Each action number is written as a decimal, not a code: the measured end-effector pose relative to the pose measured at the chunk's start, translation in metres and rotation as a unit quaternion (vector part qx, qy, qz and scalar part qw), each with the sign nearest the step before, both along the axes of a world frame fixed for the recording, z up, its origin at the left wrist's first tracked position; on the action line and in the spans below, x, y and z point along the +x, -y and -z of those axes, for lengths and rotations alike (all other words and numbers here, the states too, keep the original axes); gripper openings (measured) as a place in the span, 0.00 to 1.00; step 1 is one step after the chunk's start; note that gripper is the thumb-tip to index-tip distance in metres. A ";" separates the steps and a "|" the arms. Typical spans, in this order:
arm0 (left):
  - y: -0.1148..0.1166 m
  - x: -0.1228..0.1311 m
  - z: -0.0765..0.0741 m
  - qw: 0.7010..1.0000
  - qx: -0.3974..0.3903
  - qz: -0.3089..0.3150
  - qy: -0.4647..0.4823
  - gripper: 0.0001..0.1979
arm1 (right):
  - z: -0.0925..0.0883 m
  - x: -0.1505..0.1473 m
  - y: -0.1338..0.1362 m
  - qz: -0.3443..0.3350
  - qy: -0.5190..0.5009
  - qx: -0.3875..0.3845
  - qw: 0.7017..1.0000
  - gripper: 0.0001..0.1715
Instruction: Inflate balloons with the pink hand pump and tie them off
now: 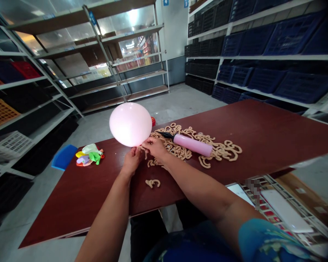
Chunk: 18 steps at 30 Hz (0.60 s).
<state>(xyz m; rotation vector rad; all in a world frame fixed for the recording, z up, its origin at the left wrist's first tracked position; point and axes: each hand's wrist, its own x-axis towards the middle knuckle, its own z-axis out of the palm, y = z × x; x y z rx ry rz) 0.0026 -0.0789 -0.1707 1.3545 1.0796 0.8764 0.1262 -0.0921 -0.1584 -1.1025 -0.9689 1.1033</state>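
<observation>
An inflated pale pink balloon stands over the table's far edge with its neck pointing down towards me. My left hand pinches at the neck from the left. Close against it, my right hand has its fingertips closed on the same neck. A short beige curled piece hangs just below the right fingertips; whether it is gripped or tied is hidden. Right of my hands, a pink hand pump with a black nozzle rests on a heap of beige curly pieces. Two or so loose curls lie nearer me.
Several uninflated coloured balloons are piled on the left of the dark red table. A red object shows behind the balloon, and a blue stool beyond the left edge. Shelves with blue crates line the right.
</observation>
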 end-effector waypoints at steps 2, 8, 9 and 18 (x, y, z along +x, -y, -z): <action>0.004 0.001 -0.004 0.999 -0.029 0.038 0.024 0.16 | 0.004 0.002 -0.005 0.037 0.015 0.006 0.999 0.05; 0.010 0.000 -0.015 0.989 -0.078 0.101 0.076 0.16 | 0.016 0.004 -0.014 0.079 0.106 0.014 0.991 0.06; 0.011 -0.001 -0.016 0.987 -0.089 0.108 0.084 0.16 | 0.017 0.005 -0.015 0.089 0.119 0.015 0.989 0.07; 0.011 -0.007 -0.015 0.977 -0.124 0.158 0.075 0.15 | 0.023 0.005 -0.019 0.141 0.160 0.009 0.977 0.09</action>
